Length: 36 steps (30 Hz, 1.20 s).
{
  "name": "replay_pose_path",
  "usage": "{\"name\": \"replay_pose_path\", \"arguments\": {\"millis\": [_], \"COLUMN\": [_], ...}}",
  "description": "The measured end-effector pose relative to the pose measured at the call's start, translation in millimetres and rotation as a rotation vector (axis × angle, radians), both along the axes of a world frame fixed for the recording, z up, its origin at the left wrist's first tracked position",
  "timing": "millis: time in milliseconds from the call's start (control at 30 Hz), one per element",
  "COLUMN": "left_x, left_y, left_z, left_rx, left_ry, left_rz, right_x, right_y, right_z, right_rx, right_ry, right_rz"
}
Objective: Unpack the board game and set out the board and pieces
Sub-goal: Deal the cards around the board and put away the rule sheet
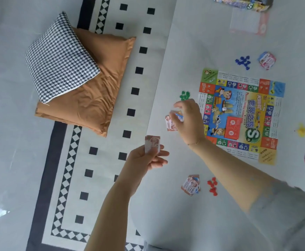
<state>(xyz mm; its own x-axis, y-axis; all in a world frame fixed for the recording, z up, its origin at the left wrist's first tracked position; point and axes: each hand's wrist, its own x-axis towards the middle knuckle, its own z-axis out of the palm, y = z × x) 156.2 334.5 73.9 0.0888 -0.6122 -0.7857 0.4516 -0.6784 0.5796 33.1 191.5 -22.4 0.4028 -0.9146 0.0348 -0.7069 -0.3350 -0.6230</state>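
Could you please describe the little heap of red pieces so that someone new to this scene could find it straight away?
Start from the colourful game board lying open on the pale surface, then look past its near left corner, under the right forearm. The red pieces lie there beside a small stack of paper notes. The other heaps are green, blue and yellow; only this one is red.

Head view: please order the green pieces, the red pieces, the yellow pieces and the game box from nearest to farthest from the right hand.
From the right hand:
1. Green pieces, just above the fingers.
2. Red pieces, below, near the forearm.
3. Yellow pieces, right of the board.
4. Game box, top edge.
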Motion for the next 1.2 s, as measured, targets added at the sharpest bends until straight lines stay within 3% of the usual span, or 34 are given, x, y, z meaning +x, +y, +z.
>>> {"name": "replay_pose_path", "arguments": {"millis": [67, 133, 233, 433, 633, 967, 1200], "left_x": [-3.2, -7.9, -23.8, -70.2, -110.6, -166.3, -152.6], "left_y": [-3.0, -8.1, -18.3, -33.0, -36.8, -15.5, 18.8], "left_z": [4.1, 8.7, 14.0, 16.5, 20.5, 29.1, 13.7], "left_rx": [-0.001, -0.004, -0.012, 0.013, 0.022, 0.09, 0.121], "left_ry": [-0.016, -0.017, -0.036, -0.021, 0.112, -0.145, -0.129], "left_rz": [-0.038, -0.061, -0.138, -0.295, -0.356, -0.378, -0.198], "right_x": [-3.8, -14.5, -42.5, -96.4, -145.4, -195.4, -195.0], "right_y": [15.5, 35.6, 59.9, 67.8, 70.7, 91.0, 127.7], "right_z": [35.2, 70.4, 96.9, 95.3, 95.1, 96.1, 59.2], "right_rx": [0.19, 0.435, 0.593, 0.705, 0.771, 0.815, 0.656], "right_ry": [-0.252, -0.357, -0.381, -0.385, -0.407, -0.468, -0.325], "right_rz": [-0.043, -0.087, -0.09, -0.326, -0.346, -0.371, -0.525]}}
